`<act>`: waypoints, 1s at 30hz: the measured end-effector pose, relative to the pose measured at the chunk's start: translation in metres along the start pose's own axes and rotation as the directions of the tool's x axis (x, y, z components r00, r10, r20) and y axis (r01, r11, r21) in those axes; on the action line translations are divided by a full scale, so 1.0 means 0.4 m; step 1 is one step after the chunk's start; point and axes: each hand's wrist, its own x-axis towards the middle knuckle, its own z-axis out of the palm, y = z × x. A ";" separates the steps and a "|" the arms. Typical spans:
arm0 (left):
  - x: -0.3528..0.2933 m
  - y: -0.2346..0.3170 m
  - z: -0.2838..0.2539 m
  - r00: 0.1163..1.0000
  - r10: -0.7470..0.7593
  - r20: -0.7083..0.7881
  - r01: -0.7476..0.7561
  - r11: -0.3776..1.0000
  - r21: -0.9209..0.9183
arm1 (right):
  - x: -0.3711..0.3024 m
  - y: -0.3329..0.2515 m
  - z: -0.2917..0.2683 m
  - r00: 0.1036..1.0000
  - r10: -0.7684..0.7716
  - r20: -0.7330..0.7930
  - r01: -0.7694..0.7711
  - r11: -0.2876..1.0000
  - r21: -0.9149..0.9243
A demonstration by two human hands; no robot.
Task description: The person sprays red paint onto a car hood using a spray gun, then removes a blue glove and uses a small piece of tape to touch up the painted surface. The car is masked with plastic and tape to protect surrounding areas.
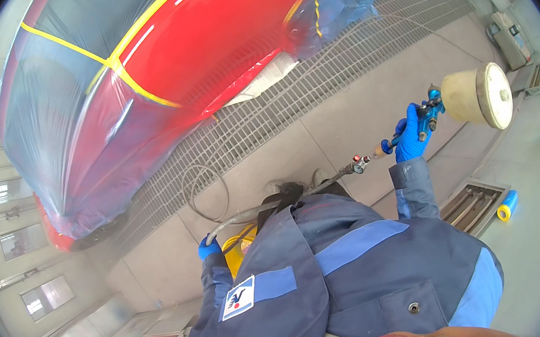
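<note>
My right hand [413, 140], in a blue glove, is closed round the grip of a blue spray gun [430, 112]. A whitish paint cup [477, 99] with a round lid is fixed to the gun and tilted to the right. Below the grip, a small pressure gauge [357, 166] joins the gun to a grey air hose [255, 209]. The hose runs across in front of my body to my left hand [209, 249], also gloved in blue, which is wrapped round it. Beside that hand is a yellow object [235, 257], partly hidden by my jacket.
A red car [220, 40] stands at the far left, partly covered in clear plastic film [67, 106] edged with yellow tape. Floor grating [270, 111] runs alongside it, with a hose loop [205, 193] near me. Tape rolls [508, 205] and floor vents [473, 205] lie right.
</note>
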 end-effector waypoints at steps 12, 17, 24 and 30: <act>-0.176 -0.090 -0.053 0.991 -0.127 -0.038 0.122 0.985 -0.125 | -0.016 0.021 0.045 0.983 -0.010 0.185 0.003 0.999 0.036; -0.215 -0.073 -0.028 0.997 -0.079 0.006 0.078 0.987 0.137 | -0.045 -0.004 0.061 0.975 -0.082 0.206 0.079 0.997 0.021; -0.256 -0.176 -0.076 0.994 -0.074 -0.075 0.079 0.995 0.058 | -0.151 -0.070 0.107 0.962 -0.122 0.246 0.101 0.990 0.099; -0.311 -0.349 -0.138 0.954 -0.152 -0.257 0.136 0.987 -0.081 | -0.186 -0.116 0.112 0.946 -0.039 0.322 -0.050 0.963 0.265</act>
